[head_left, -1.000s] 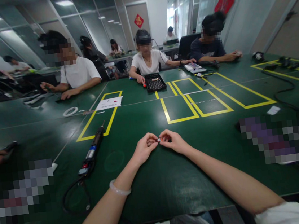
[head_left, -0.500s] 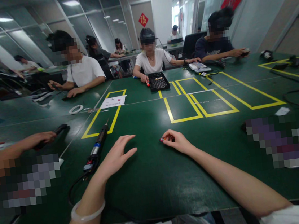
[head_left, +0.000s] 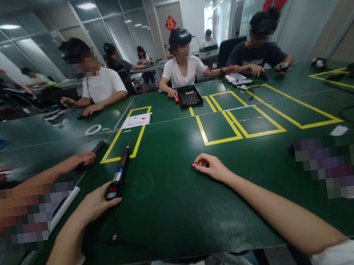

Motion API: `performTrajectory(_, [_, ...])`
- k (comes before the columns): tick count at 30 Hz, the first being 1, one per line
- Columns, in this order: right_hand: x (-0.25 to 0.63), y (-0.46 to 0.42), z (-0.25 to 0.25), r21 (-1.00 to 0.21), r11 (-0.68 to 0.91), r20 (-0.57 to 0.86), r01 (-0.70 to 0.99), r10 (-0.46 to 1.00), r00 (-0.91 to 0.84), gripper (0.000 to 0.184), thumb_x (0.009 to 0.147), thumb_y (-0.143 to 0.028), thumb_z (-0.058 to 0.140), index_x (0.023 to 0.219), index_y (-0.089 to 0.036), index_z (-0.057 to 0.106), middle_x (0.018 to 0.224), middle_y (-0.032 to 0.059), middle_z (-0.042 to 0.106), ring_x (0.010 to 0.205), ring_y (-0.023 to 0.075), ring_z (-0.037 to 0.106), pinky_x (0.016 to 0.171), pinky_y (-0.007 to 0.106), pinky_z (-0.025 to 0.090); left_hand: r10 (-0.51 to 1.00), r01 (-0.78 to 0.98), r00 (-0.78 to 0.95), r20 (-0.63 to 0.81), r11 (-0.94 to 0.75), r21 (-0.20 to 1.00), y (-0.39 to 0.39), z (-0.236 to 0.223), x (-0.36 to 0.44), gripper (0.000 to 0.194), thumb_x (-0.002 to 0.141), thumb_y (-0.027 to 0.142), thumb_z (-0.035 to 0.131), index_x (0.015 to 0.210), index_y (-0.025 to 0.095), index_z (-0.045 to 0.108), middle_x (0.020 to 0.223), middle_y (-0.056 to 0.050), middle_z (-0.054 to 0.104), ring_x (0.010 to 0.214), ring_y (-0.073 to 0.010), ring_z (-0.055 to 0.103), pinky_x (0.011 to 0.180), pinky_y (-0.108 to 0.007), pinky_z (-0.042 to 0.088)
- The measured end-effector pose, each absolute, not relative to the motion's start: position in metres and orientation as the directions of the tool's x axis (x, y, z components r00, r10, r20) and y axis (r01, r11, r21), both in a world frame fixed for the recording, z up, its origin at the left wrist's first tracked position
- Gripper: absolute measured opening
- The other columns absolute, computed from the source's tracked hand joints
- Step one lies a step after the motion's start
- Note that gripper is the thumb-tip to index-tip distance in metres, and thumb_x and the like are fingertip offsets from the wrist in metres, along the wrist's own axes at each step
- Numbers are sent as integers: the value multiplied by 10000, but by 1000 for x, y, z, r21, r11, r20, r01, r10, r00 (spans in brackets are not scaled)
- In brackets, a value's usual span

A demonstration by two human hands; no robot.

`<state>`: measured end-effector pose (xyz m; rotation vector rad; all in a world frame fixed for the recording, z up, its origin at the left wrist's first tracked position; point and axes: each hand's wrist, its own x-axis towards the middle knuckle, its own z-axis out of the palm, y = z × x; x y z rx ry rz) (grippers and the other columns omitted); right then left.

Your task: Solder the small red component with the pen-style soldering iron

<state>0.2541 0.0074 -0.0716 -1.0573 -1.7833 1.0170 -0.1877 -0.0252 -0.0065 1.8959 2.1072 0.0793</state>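
My left hand (head_left: pixel 93 205) reaches to the lower left and closes its fingers on the rear end of a black electric screwdriver (head_left: pixel 119 174) that lies on the green table (head_left: pixel 179 201), tip pointing away from me. A black cord (head_left: pixel 112 239) trails from the tool toward me. My right hand (head_left: pixel 212 167) rests on the table near the middle and pinches a small red part (head_left: pixel 194 164) against the surface with its fingertips.
A co-worker's hand (head_left: pixel 82 160) at the left holds a black tool. Yellow tape rectangles (head_left: pixel 236 118) mark the table. A black parts tray (head_left: pixel 189 96), a white paper (head_left: pixel 137 120) and a white tape ring (head_left: pixel 93 129) lie farther out. Several people sit opposite.
My left hand let go of the small part, swung left and took hold of the screwdriver. My right hand stayed put with the part. The co-worker's arm reached in from the left.
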Motion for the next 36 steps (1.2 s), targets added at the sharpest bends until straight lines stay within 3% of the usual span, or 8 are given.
performTrajectory(3, [255, 7, -72, -905, 322, 226, 279, 918, -327, 174, 803, -285, 635, 924, -160, 629, 756, 5, 608, 634, 120, 519, 587, 233, 405, 964, 974, -46, -260, 101, 203, -18, -4, -166, 773, 638, 641, 578, 1228, 145, 521, 1081, -117, 676, 972, -317, 641, 814, -355, 476])
performTrajectory(10, [254, 8, -69, -911, 318, 223, 262, 915, -337, 180, 796, -252, 632, 952, -165, 608, 760, 1, 604, 643, 121, 524, 592, 231, 409, 964, 988, 2, -265, 38, 148, -10, 0, -88, 674, 688, 649, 524, 1159, 168, 508, 1050, -142, 658, 905, -308, 647, 711, -332, 459])
performTrajectory(20, [253, 8, -71, -893, 342, 242, 292, 913, -329, 172, 820, -304, 635, 918, -164, 615, 757, 5, 599, 641, 128, 532, 581, 236, 411, 962, 960, 238, -133, -213, 182, -8, -3, 38, 559, 694, 570, 587, 1082, 173, 527, 1017, -155, 656, 893, -318, 651, 695, -341, 447])
performTrajectory(30, [246, 10, -76, -824, 432, 321, 366, 889, -326, 107, 784, -198, 653, 873, -187, 594, 753, -9, 578, 663, 136, 532, 619, 250, 424, 956, 934, 284, -69, -260, 244, -13, -7, 64, 545, 712, 544, 618, 1113, 184, 536, 1008, -128, 623, 939, -301, 623, 725, -334, 447])
performTrajectory(36, [247, 2, -64, -807, 485, 372, 336, 861, -348, 128, 827, -237, 642, 948, -201, 668, 876, 40, 600, 714, 150, 549, 659, 274, 445, 956, 922, 293, 13, -286, 259, -19, -18, 66, 629, 756, 523, 581, 1277, 200, 442, 1233, -151, 508, 1098, -297, 529, 785, -334, 446])
